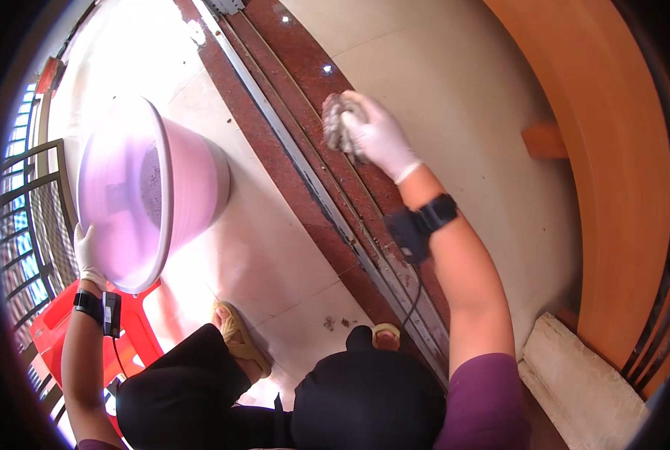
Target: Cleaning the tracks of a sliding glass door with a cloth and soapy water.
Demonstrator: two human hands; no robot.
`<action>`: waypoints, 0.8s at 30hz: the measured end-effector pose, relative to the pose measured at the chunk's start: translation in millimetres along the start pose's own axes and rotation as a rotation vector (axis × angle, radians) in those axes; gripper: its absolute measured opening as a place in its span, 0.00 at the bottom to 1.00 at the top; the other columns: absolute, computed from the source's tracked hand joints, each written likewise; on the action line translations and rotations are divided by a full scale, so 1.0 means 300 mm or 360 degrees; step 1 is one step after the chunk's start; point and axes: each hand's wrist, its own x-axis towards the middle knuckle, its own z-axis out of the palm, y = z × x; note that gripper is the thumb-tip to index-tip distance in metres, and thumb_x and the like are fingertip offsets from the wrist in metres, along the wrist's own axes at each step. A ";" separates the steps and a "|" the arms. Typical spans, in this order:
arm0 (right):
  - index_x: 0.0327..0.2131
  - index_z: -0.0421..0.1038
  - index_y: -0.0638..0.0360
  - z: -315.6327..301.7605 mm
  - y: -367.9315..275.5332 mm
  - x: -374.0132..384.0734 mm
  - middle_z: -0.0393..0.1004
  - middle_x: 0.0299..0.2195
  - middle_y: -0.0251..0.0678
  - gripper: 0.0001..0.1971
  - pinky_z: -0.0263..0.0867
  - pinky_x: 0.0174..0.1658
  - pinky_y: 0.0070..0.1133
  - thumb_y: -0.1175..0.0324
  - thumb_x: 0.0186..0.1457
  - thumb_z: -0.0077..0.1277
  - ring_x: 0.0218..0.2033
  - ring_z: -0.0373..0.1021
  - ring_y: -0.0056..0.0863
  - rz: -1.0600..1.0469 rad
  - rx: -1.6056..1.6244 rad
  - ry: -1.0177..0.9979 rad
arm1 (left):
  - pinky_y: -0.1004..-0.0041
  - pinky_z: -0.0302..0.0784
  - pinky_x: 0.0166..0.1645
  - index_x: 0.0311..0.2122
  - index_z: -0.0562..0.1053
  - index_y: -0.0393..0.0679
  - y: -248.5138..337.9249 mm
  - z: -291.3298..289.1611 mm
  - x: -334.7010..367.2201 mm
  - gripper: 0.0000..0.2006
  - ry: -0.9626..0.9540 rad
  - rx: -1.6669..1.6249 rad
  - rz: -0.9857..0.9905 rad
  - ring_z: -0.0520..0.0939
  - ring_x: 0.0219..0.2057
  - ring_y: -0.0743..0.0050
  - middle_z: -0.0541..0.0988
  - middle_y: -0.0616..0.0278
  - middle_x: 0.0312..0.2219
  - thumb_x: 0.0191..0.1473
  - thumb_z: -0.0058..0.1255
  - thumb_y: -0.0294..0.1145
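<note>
My right hand, in a white glove, is closed on a grey rag and presses it against the dark red stone threshold beside a metal sliding-door track. My left hand, also gloved, grips the lower rim of a pink plastic basin that is tilted on its side, its opening facing left. Both wrists carry black bands with small devices. My knees in black trousers and my sandalled feet show at the bottom.
A red plastic stool stands under my left forearm. A metal railing runs along the left. An orange curved wooden frame fills the right, with a pale stone block at its foot. Small bits of debris lie on the tiles near my feet.
</note>
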 end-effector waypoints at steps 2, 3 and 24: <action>0.43 0.68 0.63 0.019 0.097 0.070 0.73 0.35 0.40 0.19 0.67 0.43 0.30 0.66 0.48 0.55 0.40 0.69 0.34 -0.0782 -0.1453 0.0142 | 0.76 0.75 0.33 0.42 0.70 0.40 0.016 0.035 -0.006 0.09 0.0012 -0.0015 -0.0009 0.77 0.28 0.78 0.75 0.65 0.31 0.57 0.45 0.30; 0.41 0.70 0.62 0.058 0.097 0.061 0.73 0.36 0.40 0.20 0.65 0.47 0.31 0.63 0.45 0.57 0.45 0.67 0.35 -0.0859 -0.2004 0.0199 | 0.76 0.75 0.33 0.42 0.70 0.40 0.015 0.036 -0.010 0.09 0.0034 -0.0018 -0.0022 0.77 0.28 0.78 0.75 0.65 0.30 0.57 0.45 0.30; 0.40 0.70 0.55 -0.213 0.260 -1.234 0.69 0.41 0.32 0.17 0.61 0.48 0.33 0.64 0.44 0.55 0.46 0.63 0.35 0.0342 -0.2337 0.0280 | 0.75 0.75 0.36 0.48 0.69 0.39 -0.122 -0.076 0.133 0.14 -0.0234 -0.0171 -0.0020 0.78 0.32 0.75 0.77 0.62 0.34 0.58 0.48 0.32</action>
